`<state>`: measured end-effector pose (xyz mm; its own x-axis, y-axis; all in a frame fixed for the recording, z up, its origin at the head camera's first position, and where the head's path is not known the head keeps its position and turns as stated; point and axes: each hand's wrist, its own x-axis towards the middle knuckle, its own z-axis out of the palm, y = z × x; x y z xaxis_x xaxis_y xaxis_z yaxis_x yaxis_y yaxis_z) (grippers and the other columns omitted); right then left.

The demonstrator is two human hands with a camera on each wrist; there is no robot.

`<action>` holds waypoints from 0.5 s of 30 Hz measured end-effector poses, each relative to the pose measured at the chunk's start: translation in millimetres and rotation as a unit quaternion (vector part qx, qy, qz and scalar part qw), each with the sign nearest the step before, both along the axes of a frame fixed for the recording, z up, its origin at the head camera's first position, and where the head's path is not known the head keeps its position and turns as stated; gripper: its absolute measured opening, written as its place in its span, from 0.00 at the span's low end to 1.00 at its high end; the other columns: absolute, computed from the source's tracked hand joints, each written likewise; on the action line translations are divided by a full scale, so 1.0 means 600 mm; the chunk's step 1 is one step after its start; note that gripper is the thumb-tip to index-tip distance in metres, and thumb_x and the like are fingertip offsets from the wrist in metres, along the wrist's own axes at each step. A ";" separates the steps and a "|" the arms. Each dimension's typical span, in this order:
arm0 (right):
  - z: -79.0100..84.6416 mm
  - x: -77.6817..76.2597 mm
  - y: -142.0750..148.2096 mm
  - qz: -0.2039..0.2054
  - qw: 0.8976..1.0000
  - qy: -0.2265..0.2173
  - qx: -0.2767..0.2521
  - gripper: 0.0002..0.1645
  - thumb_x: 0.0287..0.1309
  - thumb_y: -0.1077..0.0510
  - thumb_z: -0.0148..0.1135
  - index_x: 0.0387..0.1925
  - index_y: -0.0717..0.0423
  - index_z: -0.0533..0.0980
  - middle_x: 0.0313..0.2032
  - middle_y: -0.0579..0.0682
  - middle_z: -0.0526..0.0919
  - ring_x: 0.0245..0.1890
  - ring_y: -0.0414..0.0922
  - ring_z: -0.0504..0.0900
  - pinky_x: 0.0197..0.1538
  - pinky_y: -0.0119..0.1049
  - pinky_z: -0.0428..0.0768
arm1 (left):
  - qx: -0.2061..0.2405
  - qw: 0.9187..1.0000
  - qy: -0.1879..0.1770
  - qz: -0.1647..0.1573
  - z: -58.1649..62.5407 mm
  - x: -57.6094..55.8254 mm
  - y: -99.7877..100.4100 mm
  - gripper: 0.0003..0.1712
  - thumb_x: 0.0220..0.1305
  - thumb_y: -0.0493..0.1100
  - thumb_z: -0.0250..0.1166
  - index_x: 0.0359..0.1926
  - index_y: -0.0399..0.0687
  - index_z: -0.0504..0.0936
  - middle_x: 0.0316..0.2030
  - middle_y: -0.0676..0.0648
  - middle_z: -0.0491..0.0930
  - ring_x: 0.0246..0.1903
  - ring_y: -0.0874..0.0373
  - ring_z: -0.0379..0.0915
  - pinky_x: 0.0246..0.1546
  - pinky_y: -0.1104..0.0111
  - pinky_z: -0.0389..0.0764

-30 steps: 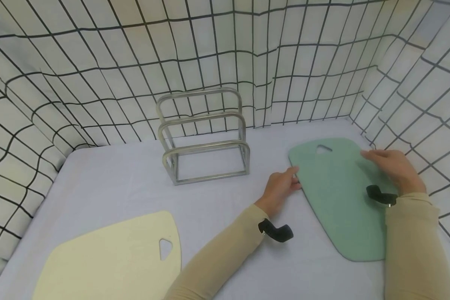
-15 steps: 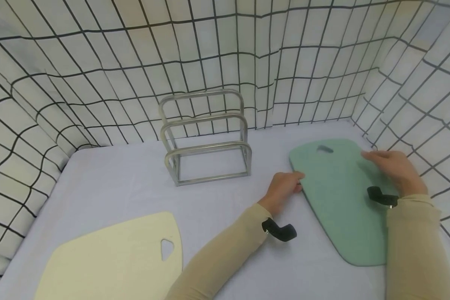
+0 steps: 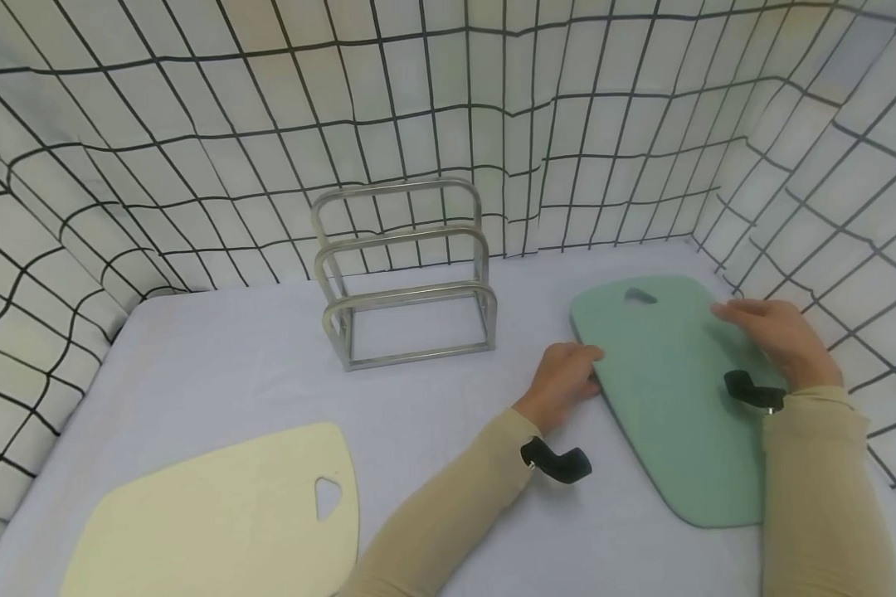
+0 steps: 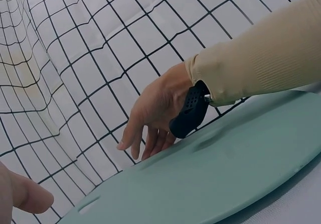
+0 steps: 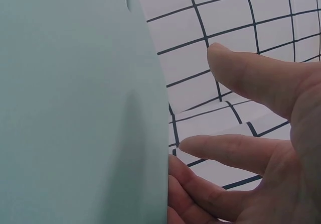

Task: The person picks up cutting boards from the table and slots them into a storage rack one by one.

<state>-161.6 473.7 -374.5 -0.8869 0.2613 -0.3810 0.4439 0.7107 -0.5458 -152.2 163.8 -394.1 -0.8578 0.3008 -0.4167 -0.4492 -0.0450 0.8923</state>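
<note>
Pinching L edge of green bd. [image 3: 664,406] w/ L hand [image 3: 562,380]. Touching R edge w/ R hand [image 3: 780,338], w/ thumb & index spread. Noted metal rack [image 3: 411,293] to L.

A rounded green cutting board [image 3: 664,390] lies at right, its slotted end [image 3: 678,297] farthest.

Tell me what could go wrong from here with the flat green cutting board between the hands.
The right thumb stands off the flat green cutting board, so that side might slip if lifted now. The right hand appears close to the white, black-gridded wall, so its knuckles could brush it. If swung left, the board might knock the silver metal three-arch rack.
</note>
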 end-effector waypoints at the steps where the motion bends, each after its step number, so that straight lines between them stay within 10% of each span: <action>1: 0.000 0.000 0.000 -0.001 1.000 -0.001 0.000 0.67 0.47 0.12 0.39 0.76 0.51 0.45 0.75 0.70 0.39 0.72 0.75 0.42 0.65 0.75 0.50 | 0.007 1.000 -0.001 0.001 0.000 0.000 -0.001 0.19 0.62 0.44 0.63 0.52 0.40 0.78 0.44 0.47 0.75 0.49 0.55 0.77 0.55 0.58 0.82; 15: -0.004 -0.004 0.002 -0.003 1.000 -0.004 -0.004 0.65 0.48 0.14 0.43 0.76 0.49 0.45 0.75 0.68 0.41 0.72 0.75 0.44 0.65 0.75 0.52 | 0.020 1.000 -0.003 0.001 -0.004 -0.009 -0.010 0.21 0.62 0.44 0.64 0.54 0.38 0.77 0.46 0.46 0.74 0.49 0.56 0.76 0.54 0.60 0.82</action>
<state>-163.8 474.8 -377.2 -0.8822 0.2639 -0.3900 0.4526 0.7038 -0.5476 -157.5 157.8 -396.4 -0.8558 0.3160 -0.4096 -0.4544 -0.0804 0.8872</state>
